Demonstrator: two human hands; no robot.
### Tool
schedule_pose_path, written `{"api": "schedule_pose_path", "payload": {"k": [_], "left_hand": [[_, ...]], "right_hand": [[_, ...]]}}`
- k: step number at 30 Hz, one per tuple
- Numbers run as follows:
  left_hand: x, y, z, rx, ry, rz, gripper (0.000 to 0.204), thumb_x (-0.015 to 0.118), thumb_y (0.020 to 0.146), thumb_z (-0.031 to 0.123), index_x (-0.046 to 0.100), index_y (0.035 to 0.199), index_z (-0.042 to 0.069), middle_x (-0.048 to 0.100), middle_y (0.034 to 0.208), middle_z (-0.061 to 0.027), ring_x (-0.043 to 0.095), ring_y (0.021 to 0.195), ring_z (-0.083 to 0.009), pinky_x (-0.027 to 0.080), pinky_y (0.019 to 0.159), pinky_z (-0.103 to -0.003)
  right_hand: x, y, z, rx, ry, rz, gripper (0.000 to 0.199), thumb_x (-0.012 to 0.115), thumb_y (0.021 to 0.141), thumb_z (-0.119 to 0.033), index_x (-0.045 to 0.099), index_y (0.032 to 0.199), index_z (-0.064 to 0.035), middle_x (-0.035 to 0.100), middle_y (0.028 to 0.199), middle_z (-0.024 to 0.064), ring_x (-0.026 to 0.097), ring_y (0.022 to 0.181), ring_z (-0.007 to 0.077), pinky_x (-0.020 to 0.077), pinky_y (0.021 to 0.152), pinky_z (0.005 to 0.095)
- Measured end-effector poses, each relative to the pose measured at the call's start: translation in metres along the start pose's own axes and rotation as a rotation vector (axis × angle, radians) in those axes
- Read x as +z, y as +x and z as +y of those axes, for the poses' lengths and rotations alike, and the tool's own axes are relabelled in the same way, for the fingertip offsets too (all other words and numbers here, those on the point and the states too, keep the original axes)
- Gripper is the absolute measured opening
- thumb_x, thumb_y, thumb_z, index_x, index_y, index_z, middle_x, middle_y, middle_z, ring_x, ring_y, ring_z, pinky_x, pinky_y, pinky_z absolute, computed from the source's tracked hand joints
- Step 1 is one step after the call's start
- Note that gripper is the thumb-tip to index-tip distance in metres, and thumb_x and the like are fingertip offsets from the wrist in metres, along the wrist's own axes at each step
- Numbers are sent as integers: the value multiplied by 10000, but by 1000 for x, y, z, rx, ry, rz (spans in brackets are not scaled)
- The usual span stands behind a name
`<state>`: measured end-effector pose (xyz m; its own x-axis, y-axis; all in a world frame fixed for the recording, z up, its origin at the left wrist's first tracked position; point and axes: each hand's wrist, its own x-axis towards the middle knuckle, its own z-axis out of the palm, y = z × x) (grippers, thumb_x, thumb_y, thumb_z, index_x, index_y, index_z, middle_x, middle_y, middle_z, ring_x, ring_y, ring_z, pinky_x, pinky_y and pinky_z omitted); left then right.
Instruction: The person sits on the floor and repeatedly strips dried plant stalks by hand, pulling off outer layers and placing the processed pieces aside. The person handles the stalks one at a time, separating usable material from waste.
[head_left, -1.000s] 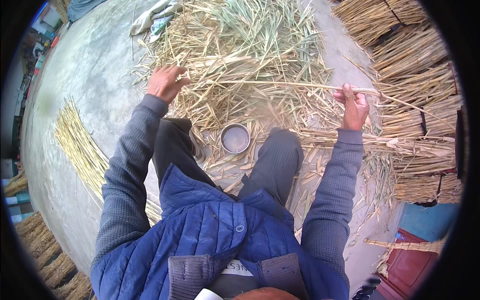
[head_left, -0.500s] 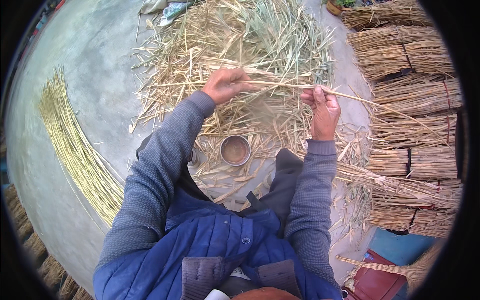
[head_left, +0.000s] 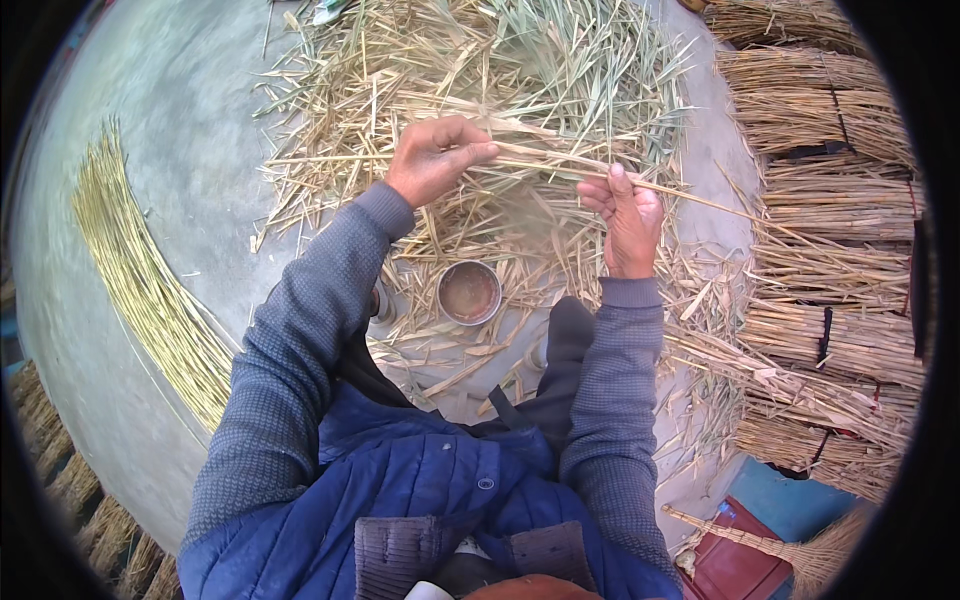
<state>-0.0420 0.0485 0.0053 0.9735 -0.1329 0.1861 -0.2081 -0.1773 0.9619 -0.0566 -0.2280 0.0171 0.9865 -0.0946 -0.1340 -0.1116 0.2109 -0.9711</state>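
Observation:
A long, thin dry stalk [head_left: 700, 200] runs between my two hands, over the heap of straw-coloured and greenish leaf strips [head_left: 480, 60]. My left hand [head_left: 435, 160] is closed round it, thumb pointing right, and a straight end sticks out past its left side. To the right, my right hand [head_left: 625, 215] pinches the same stalk between thumb and fingers, palm turned partly up. Beyond that pinch the stalk slopes down toward the bundles on the right. Between my hands, pale leaf strips lie along the stalk; whether they are attached I cannot tell.
A small round metal bowl [head_left: 469, 293] stands on the floor between my feet. Left lies a spread sheaf of yellow-green stalks [head_left: 150, 290]. Tied stalk bundles [head_left: 820, 100] are stacked along the right. A broom [head_left: 820, 555] rests by a dark red flat object [head_left: 740, 560] at lower right.
My right hand has shifted slightly left, closer to my left hand, still pinching the stalk. The whole view has shifted a little.

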Motion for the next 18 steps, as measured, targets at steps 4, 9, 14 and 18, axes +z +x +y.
{"api": "schedule_pose_path", "payload": {"k": [4, 9, 14, 18], "left_hand": [[-20, 19, 0, -235, -183, 70, 160, 744, 902, 183, 707, 957, 38, 731, 792, -27, 568, 616, -35, 460, 567, -189], [-62, 36, -13, -101, -157, 345, 263, 736, 911, 295, 673, 994, 54, 720, 812, -39, 566, 654, -83, 425, 591, -230], [-49, 34, -30, 247, 1113, 216, 490, 699, 860, 509, 687, 1020, 45, 701, 953, -121, 595, 1024, -289, 402, 819, -422], [-27, 37, -30, 300, 574, -145, 361, 784, 840, 337, 726, 1051, 51, 707, 1001, -112, 644, 1009, -291, 511, 866, -394]], "right_hand": [[-13, -1, 6, -52, 39, 2, 340, 683, 965, -294, 615, 1022, 35, 712, 900, 172, 727, 775, 216, 597, 668, 272], [-38, 0, -1, -76, 32, 116, 350, 690, 960, -293, 619, 1024, 44, 707, 879, 164, 724, 760, 209, 598, 666, 269], [-39, 0, 2, -102, -24, 145, 365, 696, 955, -304, 617, 1021, 46, 708, 871, 170, 716, 725, 200, 594, 651, 269], [-39, 3, -2, -113, -4, 165, 348, 693, 958, -293, 617, 1009, 43, 708, 865, 171, 711, 706, 196, 592, 641, 268]]}}
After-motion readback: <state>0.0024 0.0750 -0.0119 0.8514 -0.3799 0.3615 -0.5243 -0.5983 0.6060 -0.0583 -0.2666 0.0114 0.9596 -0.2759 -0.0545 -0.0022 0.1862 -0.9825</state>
